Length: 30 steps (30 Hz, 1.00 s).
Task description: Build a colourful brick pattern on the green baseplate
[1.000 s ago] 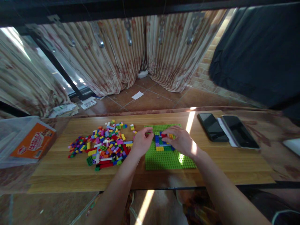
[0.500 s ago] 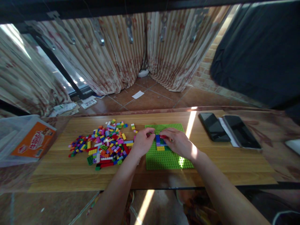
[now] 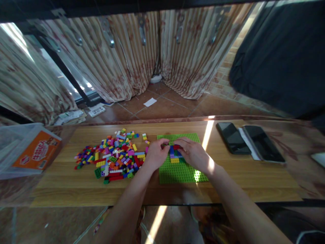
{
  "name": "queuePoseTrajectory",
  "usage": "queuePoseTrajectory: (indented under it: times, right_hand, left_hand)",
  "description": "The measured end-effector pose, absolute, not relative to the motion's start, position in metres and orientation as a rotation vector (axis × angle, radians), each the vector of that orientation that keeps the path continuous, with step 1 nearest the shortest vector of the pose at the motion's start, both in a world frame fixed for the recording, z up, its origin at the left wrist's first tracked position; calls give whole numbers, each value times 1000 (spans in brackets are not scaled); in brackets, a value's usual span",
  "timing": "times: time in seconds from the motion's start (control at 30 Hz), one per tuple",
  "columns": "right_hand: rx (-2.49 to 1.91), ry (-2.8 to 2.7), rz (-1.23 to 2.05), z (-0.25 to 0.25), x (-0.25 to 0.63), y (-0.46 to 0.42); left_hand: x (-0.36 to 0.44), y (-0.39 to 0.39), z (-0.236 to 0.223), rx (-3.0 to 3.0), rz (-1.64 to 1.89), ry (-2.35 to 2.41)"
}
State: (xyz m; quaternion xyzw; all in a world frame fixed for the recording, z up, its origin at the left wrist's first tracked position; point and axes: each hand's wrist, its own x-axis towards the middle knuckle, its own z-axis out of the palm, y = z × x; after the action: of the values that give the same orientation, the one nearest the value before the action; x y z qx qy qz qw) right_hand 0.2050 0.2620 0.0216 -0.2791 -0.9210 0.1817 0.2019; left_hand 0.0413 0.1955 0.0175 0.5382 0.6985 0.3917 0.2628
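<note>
A green baseplate [image 3: 177, 171] lies on the wooden table [image 3: 241, 173] in front of me. A small build of blue, purple, yellow and red bricks [image 3: 174, 154] stands on its upper middle. My left hand [image 3: 156, 155] rests at the plate's left edge, fingers curled and pinched toward the build. My right hand [image 3: 194, 154] covers the build's right side, fingers closed on a red brick [image 3: 177, 147] at its top. What the left fingers pinch is too small to name. A heap of loose coloured bricks [image 3: 114, 156] lies left of the plate.
Two dark phones [image 3: 232, 137] [image 3: 264, 144] lie on a white sheet at the table's right. A clear plastic box with an orange label [image 3: 33, 154] stands at the left end. Curtains and a tiled floor lie beyond the far edge.
My right hand has slid left over the build and now hides the orange bricks on its right side. Both hands have closed in toward the top of the build.
</note>
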Motion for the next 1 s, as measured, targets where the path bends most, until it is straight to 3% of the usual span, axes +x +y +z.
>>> queuePoseTrajectory:
  times: [1.0]
  right_hand:
    - [-1079,-2450,454,15,203,271]
  left_hand:
    - [59,200,19,1433,943,2144]
